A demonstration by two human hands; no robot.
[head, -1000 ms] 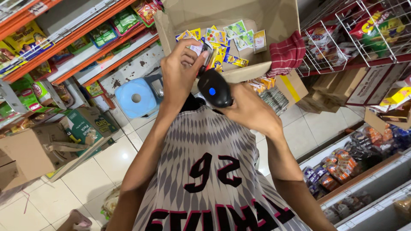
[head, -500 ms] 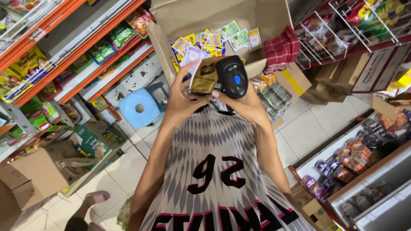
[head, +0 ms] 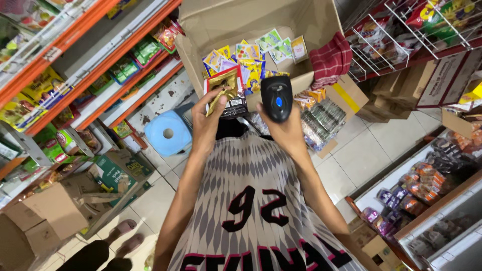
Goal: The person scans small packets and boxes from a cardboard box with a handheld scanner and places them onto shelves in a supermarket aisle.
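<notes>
Sachets (head: 227, 93), thin, light and floppy, likely slippery, pinched in closed left hand (head: 208, 120) above open cardboard box (head: 211, 25), best held by stiff sealed edge; right hand (head: 283, 130) wrapped around rigid black scanner (head: 276, 98).

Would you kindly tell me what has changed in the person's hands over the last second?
The left hand has drawn the gold and dark packet out from the carton and turned it so its face shows beside the scanner. The right hand has lowered slightly, still gripping the black scanner. The carton, the red cloth and the blue stool stayed put.
</notes>
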